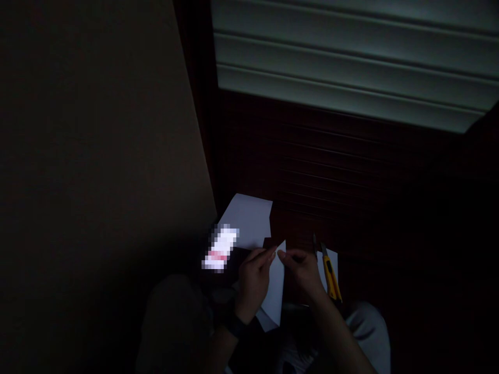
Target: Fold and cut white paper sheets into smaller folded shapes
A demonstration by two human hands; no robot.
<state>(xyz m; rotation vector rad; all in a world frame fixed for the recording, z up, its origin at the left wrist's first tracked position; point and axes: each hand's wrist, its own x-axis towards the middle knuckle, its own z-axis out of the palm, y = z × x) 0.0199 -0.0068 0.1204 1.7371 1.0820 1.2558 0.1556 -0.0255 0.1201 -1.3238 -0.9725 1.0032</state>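
Really dim in here, so grain of salt. The folded white paper (276,291) is at the near middle, upper end pointing away from the person, with both hands on it. The left hand (254,278) is mostly closed, fingers fairly straight and together, gripping the paper's left edge up near the point. The right hand (302,267) has thumb and finger nearly closed in a pinch at the right edge, just beside the left fingertips. Can't make out how the right hand's other fingers sit.

What could go wrong? Biggest one imo is a crooked crease: the edges are hard to see in this light, and if the hands pull unevenly the layers could slip. Pinch too hard and that thin point might crumple. There's also a loose-looking flap at the near end that could catch on the lap.

Then there's the yellow utility knife (331,275) on a small white paper (333,257), right next to the right forearm. A careless elbow could knock it, and if the blade's out (looks like it might be), that's a nick.
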